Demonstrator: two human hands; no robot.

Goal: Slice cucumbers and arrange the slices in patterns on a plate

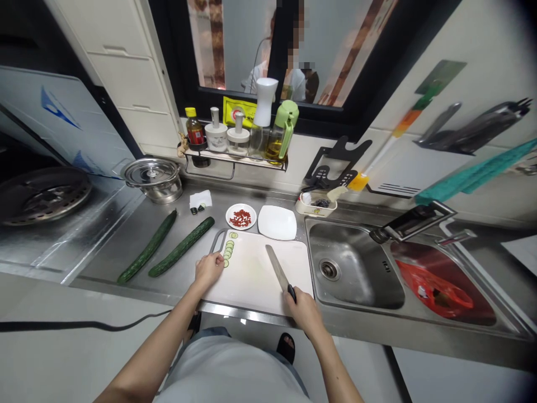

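My right hand (302, 308) grips the black handle of a kitchen knife (278, 267), its blade slanting over the white cutting board (251, 291). At the board's left edge is my left hand (210, 270), its fingers curled together beside the nearest slice; anything between the fingertips is hidden. Several thin cucumber slices (229, 249) lie in a column along the board's left side. Two whole cucumbers, one farther left (147, 246) and one nearer the board (182, 246), rest on the steel counter. Behind the board stand a small plate of chopped red pieces (240, 209) and a bare white plate (277, 223).
A double sink (356, 268) with a faucet (413, 221) adjoins the board's right side; a red plastic bag (436, 291) lies in its far basin. A lidded steel pot (157, 182) and stove burner (46, 193) are left. A seasoning rack (239, 158) hangs behind.
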